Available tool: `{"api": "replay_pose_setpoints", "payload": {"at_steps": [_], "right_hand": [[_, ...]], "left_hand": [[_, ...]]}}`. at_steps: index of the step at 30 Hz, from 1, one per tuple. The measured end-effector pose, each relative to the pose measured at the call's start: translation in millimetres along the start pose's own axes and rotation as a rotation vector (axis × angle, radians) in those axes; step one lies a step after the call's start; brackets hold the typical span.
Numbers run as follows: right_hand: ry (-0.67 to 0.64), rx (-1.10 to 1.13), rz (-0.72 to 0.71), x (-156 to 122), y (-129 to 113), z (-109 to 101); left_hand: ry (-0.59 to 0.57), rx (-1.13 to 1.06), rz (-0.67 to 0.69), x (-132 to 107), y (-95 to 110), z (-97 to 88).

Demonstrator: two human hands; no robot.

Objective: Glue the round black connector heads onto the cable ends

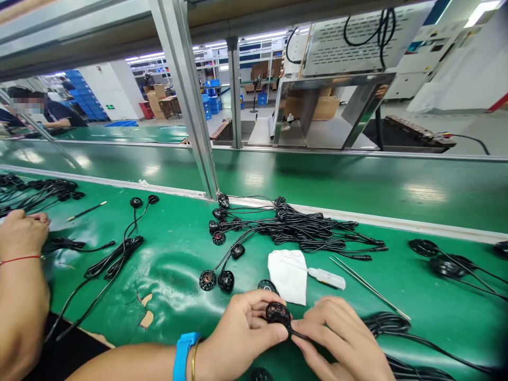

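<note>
My left hand [242, 333], with a blue wristband, and my right hand [341, 338] meet at the near edge of the green bench [174, 264]. Both pinch one small round black part [278, 313] with a thin black cable leading from it. Fingers of both hands are closed round it. Just beyond lie a white folded cloth [289, 274], a small white tube [327, 277] and a pair of thin metal tweezers [369, 286]. Another round black part [266, 286] lies partly hidden behind my left fingers.
A tangle of black cables with round ends [293, 230] lies mid-bench, more cabled parts [119, 254] to the left and right [440, 262]. A co-worker's arm with a red string bracelet [21, 238] rests far left. A metal post [186, 100] stands behind, a conveyor belt [357, 180] beyond.
</note>
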State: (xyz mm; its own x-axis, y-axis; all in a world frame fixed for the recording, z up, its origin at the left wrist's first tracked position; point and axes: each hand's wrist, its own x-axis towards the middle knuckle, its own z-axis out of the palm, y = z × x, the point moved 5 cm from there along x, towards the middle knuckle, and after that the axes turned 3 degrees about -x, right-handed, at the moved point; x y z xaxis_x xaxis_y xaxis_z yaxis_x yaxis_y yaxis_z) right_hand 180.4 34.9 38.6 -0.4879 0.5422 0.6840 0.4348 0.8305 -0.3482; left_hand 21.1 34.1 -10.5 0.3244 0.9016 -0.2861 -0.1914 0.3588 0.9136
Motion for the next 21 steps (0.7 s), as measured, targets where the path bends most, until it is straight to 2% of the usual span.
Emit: {"api": "replay_pose_setpoints", "payload": {"at_steps": [4, 8, 11, 16, 21], "right_hand": [[0.013, 0.025, 0.07, -2, -1, 0], [-0.02, 0.023, 0.189, -5, 4, 2], [-0.039, 0.022, 0.238, -9, 9, 4], [-0.046, 0.03, 0.205, -12, 9, 7], [0.001, 0.021, 0.13, -6, 0, 7]], "left_hand": [[-0.007, 0.004, -0.017, 1, 3, 0.5], [-0.08, -0.145, -0.003, 2, 3, 1.6], [-0.075, -0.219, -0.005, 3, 1, 0.2], [-0.031, -0.178, -0.032, 4, -2, 0.0], [-0.009, -0.136, -0.029, 5, -2, 0.5]]}}
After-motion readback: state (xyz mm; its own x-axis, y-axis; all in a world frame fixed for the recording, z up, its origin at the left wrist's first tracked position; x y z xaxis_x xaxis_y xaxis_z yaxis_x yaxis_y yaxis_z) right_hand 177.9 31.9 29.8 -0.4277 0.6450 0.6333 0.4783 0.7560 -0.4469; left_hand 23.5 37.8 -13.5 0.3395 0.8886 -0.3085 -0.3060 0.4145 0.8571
